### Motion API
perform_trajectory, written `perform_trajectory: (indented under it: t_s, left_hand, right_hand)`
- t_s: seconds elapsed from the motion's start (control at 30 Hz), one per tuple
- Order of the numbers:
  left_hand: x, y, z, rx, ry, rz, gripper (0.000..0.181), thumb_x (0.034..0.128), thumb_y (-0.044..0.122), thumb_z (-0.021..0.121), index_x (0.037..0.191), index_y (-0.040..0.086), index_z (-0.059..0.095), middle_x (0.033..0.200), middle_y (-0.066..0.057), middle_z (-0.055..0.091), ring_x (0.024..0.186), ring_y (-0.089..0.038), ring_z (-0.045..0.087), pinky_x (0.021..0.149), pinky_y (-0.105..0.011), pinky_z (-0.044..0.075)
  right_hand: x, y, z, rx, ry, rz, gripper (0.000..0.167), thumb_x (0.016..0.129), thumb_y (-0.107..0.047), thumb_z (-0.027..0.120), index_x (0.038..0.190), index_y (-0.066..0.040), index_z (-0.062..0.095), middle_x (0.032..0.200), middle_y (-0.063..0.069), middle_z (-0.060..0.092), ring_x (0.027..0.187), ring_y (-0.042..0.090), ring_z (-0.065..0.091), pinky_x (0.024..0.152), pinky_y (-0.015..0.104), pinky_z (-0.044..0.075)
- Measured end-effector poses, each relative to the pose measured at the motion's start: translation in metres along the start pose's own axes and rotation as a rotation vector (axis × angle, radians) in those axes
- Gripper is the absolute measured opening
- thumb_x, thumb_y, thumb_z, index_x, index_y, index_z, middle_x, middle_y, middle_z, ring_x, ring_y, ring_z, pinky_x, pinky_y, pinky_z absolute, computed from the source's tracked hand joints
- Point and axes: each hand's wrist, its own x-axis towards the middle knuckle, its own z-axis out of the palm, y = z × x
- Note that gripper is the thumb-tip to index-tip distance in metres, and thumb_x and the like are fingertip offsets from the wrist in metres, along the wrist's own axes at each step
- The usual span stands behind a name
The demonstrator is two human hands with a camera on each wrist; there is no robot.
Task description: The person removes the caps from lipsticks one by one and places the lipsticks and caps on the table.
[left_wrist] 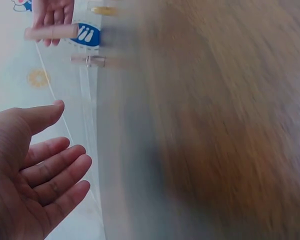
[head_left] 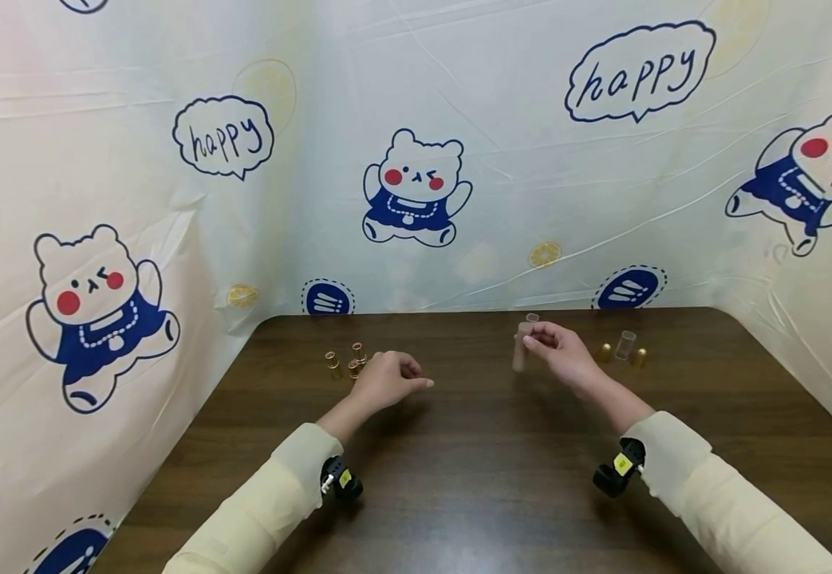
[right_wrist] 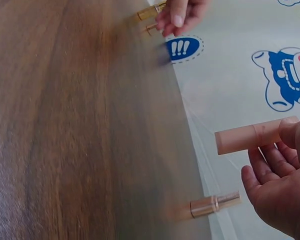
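My right hand (head_left: 565, 355) pinches a pale pink lipstick tube (right_wrist: 245, 138) between thumb and fingers, above the table. In the head view the held tube (head_left: 519, 351) hangs upright and a little blurred. Behind it stands a lipstick tube (right_wrist: 204, 206) with a shiny rose-gold base and a clearer top. My left hand (head_left: 387, 379) holds nothing; its fingers spread loosely in the left wrist view. Just left of that hand stand several small gold lipstick tubes (head_left: 333, 364), partly hidden by it.
Right of my right hand stand a clear cylinder (head_left: 625, 345) and two small gold pieces, one (head_left: 605, 351) on each side of it. The brown wooden table (head_left: 473, 478) ends at a pale printed curtain (head_left: 502, 183), which also hangs at both sides.
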Motion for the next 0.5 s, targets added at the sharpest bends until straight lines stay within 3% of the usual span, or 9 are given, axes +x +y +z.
perform_trajectory:
  t_s: [0.5]
  left_hand:
    - [0.015, 0.029, 0.025, -0.056, -0.043, 0.063, 0.029, 0.0824, 0.039, 0.078, 0.093, 0.012, 0.073, 0.085, 0.005, 0.068, 0.075, -0.008, 0.061, 0.070, -0.029, 0.051]
  right_hand:
    - [-0.003, -0.005, 0.020, -0.007, -0.025, 0.035, 0.033, 0.101, -0.021, 0.055, 0.123, 0.003, 0.055, 0.120, 0.018, 0.059, 0.109, 0.029, 0.052, 0.092, 0.042, 0.041]
